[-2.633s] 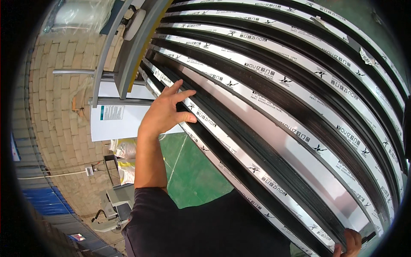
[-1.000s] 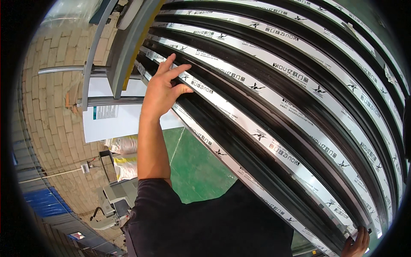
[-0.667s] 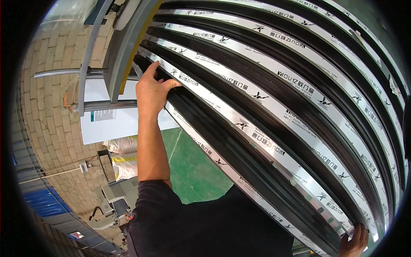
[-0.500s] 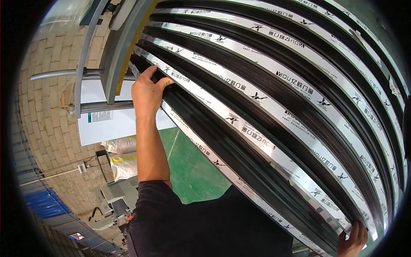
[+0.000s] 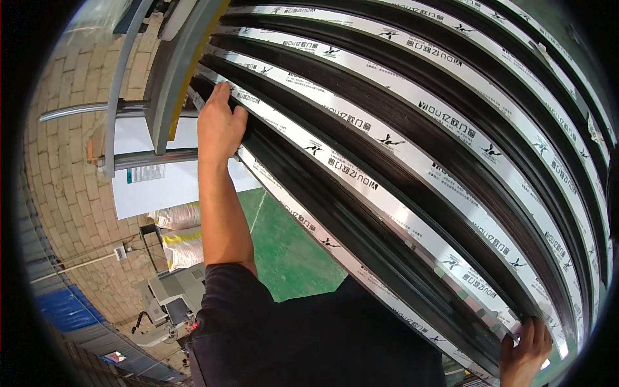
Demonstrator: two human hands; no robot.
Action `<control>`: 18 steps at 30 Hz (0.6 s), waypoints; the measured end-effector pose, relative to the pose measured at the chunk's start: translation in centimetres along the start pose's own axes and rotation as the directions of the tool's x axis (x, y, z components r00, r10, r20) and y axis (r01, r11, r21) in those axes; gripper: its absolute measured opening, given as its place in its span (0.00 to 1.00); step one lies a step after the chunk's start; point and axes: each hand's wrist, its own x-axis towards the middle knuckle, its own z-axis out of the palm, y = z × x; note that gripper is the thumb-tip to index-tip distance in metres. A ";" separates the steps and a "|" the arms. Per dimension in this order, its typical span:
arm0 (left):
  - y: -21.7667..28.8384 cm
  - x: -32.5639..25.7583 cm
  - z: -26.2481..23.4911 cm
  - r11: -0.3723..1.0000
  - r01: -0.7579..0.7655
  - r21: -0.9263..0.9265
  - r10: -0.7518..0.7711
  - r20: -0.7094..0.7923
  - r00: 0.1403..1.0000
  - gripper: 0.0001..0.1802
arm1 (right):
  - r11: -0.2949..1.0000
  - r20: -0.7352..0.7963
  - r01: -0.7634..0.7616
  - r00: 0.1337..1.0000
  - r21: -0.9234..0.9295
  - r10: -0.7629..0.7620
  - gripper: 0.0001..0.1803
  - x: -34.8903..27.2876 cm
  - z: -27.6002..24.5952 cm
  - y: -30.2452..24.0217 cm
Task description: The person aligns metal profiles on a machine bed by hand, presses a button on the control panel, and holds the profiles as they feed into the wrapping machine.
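Observation:
Long black profiles with white printed film strips [image 5: 351,171] lie side by side, running from upper left to lower right. My left hand [image 5: 220,126] is at the upper-left end of the second-nearest one. Its fingers are closed over the film-covered edge, with the thumb on the near side. At the lower right, my right hand [image 5: 527,351] curls its fingers round the far end of the same profile. The nearest profile [image 5: 309,226] passes in front of my dark shirt. The undersides of both grips are hidden.
A grey upright plate with a yellow edge [image 5: 184,84] stands beside the left ends, with a curved metal rail [image 5: 119,90] next to it. Farther left are a white board [image 5: 132,193], sacks [image 5: 182,248] and a grey machine [image 5: 177,303]. Green floor [image 5: 300,258] shows below.
The held profile has slid lengthwise toward the upper left. My left hand has moved slightly up with its thumb drawn in, and my right hand has shifted a little up and left.

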 end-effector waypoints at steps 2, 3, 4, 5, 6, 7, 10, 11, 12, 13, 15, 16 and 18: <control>0.1 -0.5 -0.4 0.999 0.030 -0.029 -0.029 0.019 0.999 0.32 | 1.000 0.016 -0.011 1.000 -0.007 0.011 0.20 -0.3 0.1 0.0; 0.1 -0.8 -0.2 0.999 0.029 -0.031 -0.028 0.014 0.999 0.32 | 1.000 -0.019 -0.004 1.000 -0.020 0.004 0.20 -0.5 0.3 0.0; 0.0 -1.3 0.3 0.988 0.001 -0.154 -0.004 -0.020 1.000 0.33 | 0.999 -0.054 0.003 0.999 -0.033 -0.005 0.21 -0.6 0.3 0.0; 0.1 -1.6 0.4 0.961 -0.032 -0.274 0.017 -0.056 0.998 0.34 | 0.998 -0.059 0.041 0.997 -0.040 -0.044 0.22 -0.7 0.1 0.0; 1.1 -2.0 0.3 0.961 -0.016 -0.275 0.003 -0.049 0.999 0.38 | 0.999 -0.065 0.034 0.997 -0.039 -0.036 0.22 -0.8 0.2 -0.3; 1.4 -2.8 0.5 0.966 -0.014 -0.258 -0.025 -0.146 0.989 0.40 | 0.992 -0.236 0.120 0.964 -0.030 -0.123 0.22 -1.1 0.2 -0.5; 3.2 -7.2 -0.3 0.737 0.192 -0.649 -0.395 -0.182 0.901 0.43 | 0.968 -0.497 0.240 0.833 -0.072 -0.243 0.28 -4.1 1.1 0.2; 4.1 -9.3 -0.9 0.563 0.245 -0.789 -0.504 -0.093 0.859 0.44 | 0.958 -0.523 0.283 0.824 0.044 -0.219 0.29 -5.3 1.5 0.7; 4.1 -11.3 -0.6 0.523 0.257 -0.813 -0.551 -0.093 0.829 0.44 | 0.934 -0.553 0.321 0.812 0.155 -0.187 0.30 -6.5 1.9 1.1; 4.6 -13.0 -0.2 0.430 0.244 -0.869 -0.555 -0.042 0.831 0.43 | 0.934 -0.452 0.307 0.870 0.184 -0.197 0.32 -7.6 2.1 1.5; 6.5 -16.2 0.4 0.164 0.225 -0.960 -0.575 0.092 0.813 0.38 | 0.937 -0.191 0.246 0.961 0.249 -0.201 0.35 -9.2 2.4 1.8; 8.7 -16.7 0.4 -0.062 0.260 -0.964 -0.580 0.247 0.776 0.35 | 0.934 -0.139 0.219 0.973 0.282 -0.186 0.36 -10.1 3.1 1.7; 10.3 -18.7 1.6 -0.270 0.429 -0.862 -0.448 0.507 0.737 0.29 | 0.922 -0.072 0.137 0.990 0.363 -0.119 0.37 -12.3 4.8 2.0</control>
